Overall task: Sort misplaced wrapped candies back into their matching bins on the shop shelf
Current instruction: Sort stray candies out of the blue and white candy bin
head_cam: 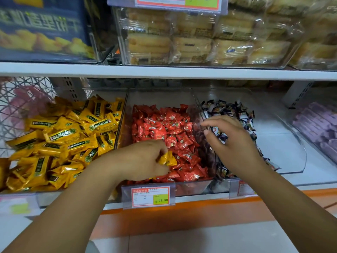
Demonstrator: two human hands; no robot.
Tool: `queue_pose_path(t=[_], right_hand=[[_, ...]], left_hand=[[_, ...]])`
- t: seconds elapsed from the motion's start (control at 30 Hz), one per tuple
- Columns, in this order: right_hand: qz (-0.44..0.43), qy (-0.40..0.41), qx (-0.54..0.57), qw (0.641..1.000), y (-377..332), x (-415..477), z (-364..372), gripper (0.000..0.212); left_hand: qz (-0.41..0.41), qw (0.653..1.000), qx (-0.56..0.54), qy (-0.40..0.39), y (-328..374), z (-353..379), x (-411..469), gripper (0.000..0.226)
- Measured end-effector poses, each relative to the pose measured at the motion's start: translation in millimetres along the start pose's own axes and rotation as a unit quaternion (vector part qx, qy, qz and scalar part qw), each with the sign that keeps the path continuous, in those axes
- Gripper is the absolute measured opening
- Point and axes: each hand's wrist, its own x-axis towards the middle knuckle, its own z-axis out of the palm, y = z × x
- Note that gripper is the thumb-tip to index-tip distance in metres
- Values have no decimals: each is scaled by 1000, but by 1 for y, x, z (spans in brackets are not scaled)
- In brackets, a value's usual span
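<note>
1. L hand (pixel 144 159) grips one yellow candy (pixel 167 158): fingers curled round it, wrapper end poking out past the knuckles. It sits low over the red candies (pixel 164 128) in the middle bin (pixel 193 188), which is the wrong bin for it.
2. Step in hand, prob.: carry it left to the yellow pile (pixel 73 136). Lift straight up first so no reds get dragged along. Underside of the hand is hidden, so can't tell if a red one is caught there; worth a check.
3. Cross the clear divider (pixel 120 121) w/ some height. It's see-through and easy to clip.
4. Release over the mid/back of the yellow pile, not the front. The pile is heaped near the front edge, so a candy could slide out.
5. R hand (pixel 235 143) is open, fingers spread, holding nothing. It hovers over the wall (pixel 197 106) btw the red bin and the dark-wrapped candies (pixel 229 108). Fine spot for finding the next stray, but don't lean on that thin wall.
</note>
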Motion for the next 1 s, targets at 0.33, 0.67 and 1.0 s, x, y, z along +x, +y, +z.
queue_pose_path(t=[0.33, 0.67, 1.0], right_hand=[[-17, 0, 23, 1000, 4, -4, 9, 24], [12, -15, 53, 998, -1, -5, 13, 23], [20, -1, 72, 997, 2, -8, 11, 25]], left_hand=[[37, 988, 40, 142, -3, 9, -5, 35], [64, 988, 51, 130, -8, 12, -11, 31], [70, 907, -191, 369, -28, -27, -45, 26]])
